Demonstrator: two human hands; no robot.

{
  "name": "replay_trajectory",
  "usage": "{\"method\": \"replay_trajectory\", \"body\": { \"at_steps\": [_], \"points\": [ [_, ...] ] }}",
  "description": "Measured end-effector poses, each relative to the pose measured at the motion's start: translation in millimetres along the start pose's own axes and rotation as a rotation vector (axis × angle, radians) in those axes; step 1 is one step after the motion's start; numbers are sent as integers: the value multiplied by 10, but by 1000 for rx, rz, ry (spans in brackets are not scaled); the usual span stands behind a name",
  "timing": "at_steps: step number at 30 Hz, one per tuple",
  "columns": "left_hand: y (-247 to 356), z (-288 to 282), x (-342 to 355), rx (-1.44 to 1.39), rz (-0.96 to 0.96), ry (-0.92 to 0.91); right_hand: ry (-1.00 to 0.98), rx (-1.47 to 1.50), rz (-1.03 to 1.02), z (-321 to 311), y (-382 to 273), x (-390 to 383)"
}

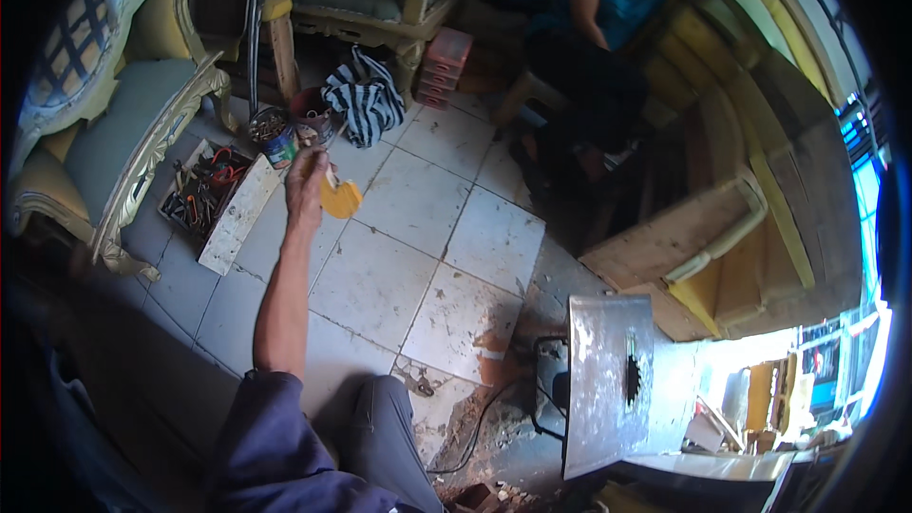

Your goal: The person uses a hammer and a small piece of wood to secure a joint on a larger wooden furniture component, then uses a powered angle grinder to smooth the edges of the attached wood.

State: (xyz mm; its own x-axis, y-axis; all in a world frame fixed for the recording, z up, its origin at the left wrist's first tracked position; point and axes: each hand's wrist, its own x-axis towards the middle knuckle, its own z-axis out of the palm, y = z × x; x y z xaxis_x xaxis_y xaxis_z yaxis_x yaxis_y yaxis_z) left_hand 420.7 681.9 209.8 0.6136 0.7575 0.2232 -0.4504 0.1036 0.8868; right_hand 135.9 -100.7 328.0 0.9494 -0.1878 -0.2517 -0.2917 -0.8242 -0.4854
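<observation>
Leftmost, upper left: padded chair (123, 123), carved gilt frame; wooden tool tray (204, 195). Left-centre: left hand (306, 185) gripping flat rounded yellow piece (340, 198) above the tiles. Striped cloth (364, 100), upper centre. Dull metal plate (608, 380), lower right. Right hand unseen.

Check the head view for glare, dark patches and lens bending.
Head view: daylight blows out the lower right beside the grey metal sheet; the gilded armchair at left lies in shadow; the floor tiles bend toward the black rim; the left hand stays readable.
</observation>
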Motion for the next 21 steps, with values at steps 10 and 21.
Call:
{"method": "replay_trajectory", "body": {
  "at_steps": [10, 21],
  "points": [
    [492, 2847, -4252, -608, -325, -878, 619, 206, 328, -755, 1785, -1526],
    [-157, 2594, -7850, -434, -684, -1006, 240, 228, 438, 843, 3903, -1753]
  ]
}}
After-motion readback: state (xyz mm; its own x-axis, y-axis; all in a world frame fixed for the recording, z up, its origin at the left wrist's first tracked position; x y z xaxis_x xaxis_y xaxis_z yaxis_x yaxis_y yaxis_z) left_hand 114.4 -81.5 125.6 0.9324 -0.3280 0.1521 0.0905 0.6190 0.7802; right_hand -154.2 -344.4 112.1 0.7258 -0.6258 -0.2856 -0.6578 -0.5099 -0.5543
